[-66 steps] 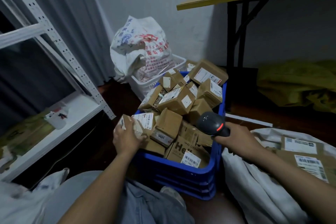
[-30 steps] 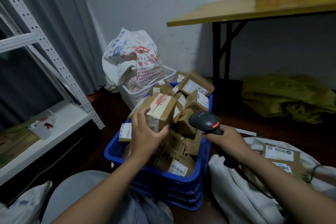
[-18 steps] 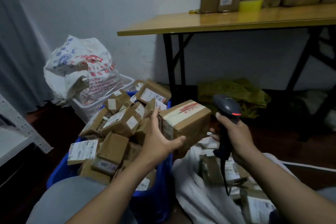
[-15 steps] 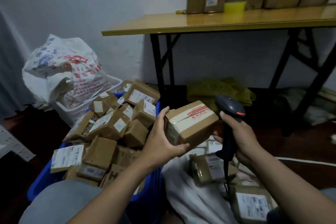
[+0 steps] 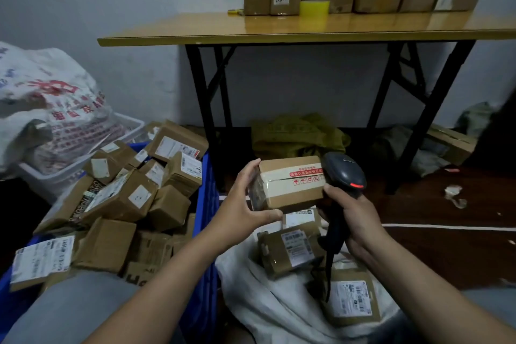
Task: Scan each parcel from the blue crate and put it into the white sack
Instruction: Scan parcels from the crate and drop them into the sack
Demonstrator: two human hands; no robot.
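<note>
Blue crate (image 5: 208, 204) on the left, heaped with boxes. Left hand (image 5: 241, 204) grips a taped parcel (image 5: 290, 187) by its end, held above the white sack (image 5: 259, 304). The scanner (image 5: 344, 172) sits just beside it, right hand (image 5: 356, 216) wrapped round the handle.

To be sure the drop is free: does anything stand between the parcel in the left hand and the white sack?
Nothing visible does. The parcel in the left hand hangs above the open white sack, where other parcels lie. The scanner in the right hand is beside its right end, not beneath.
</note>
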